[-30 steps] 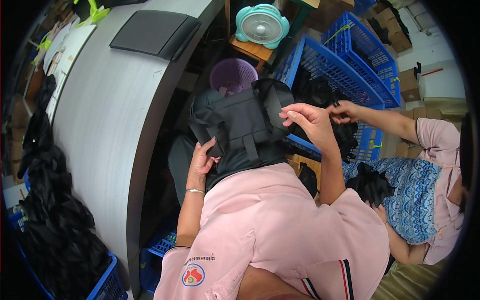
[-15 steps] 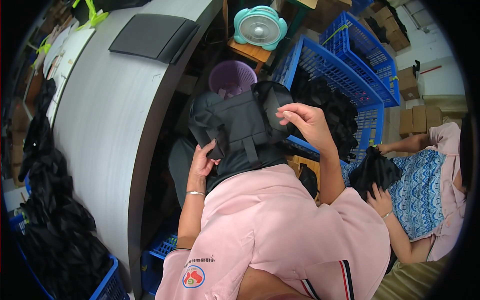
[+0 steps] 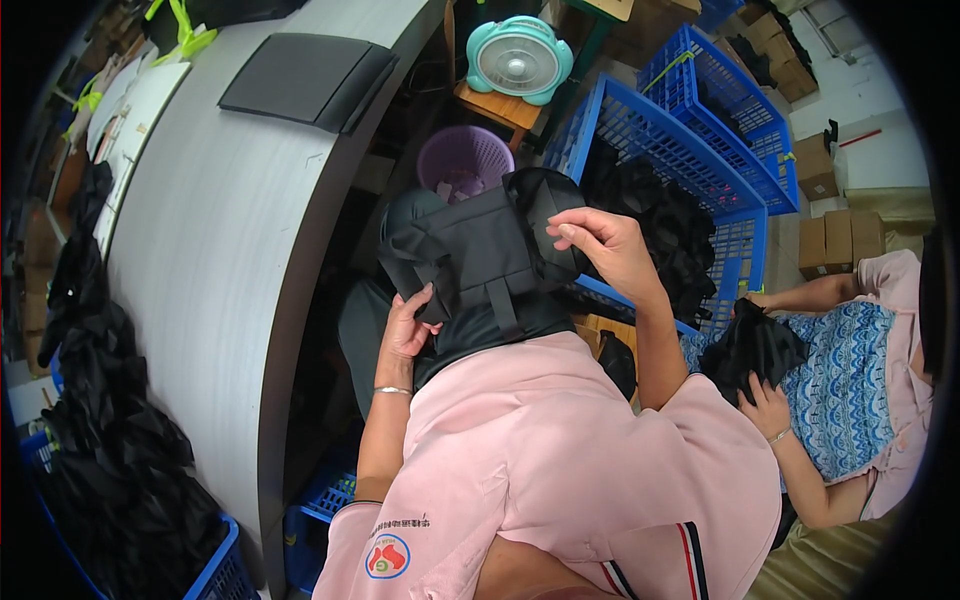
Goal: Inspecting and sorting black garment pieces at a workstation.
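Observation:
Across my lap lies a black sewn fabric piece (image 3: 485, 245) with flat panels, straps and a short tab hanging toward me. My left hand (image 3: 408, 325) grips its left end, thumb on top and fingers partly under the cloth. Above its right end, beside a curved black flap, my right hand (image 3: 605, 245) is raised with thumb and fingertips pinched together. Whatever is between those fingertips, if anything, is too small to make out.
A grey table (image 3: 220, 230) bearing black sheets (image 3: 305, 80) runs along my left. Ahead are a purple basket (image 3: 465, 160) and a teal fan (image 3: 520, 60) on a wooden stool. Blue crates (image 3: 740, 250) of black cloth stand at right, near a co-worker handling black fabric (image 3: 755, 340).
My right hand has shifted very slightly left, still pinched. My left hand keeps its grip on the black fabric piece. The co-worker's cloth has moved a little.

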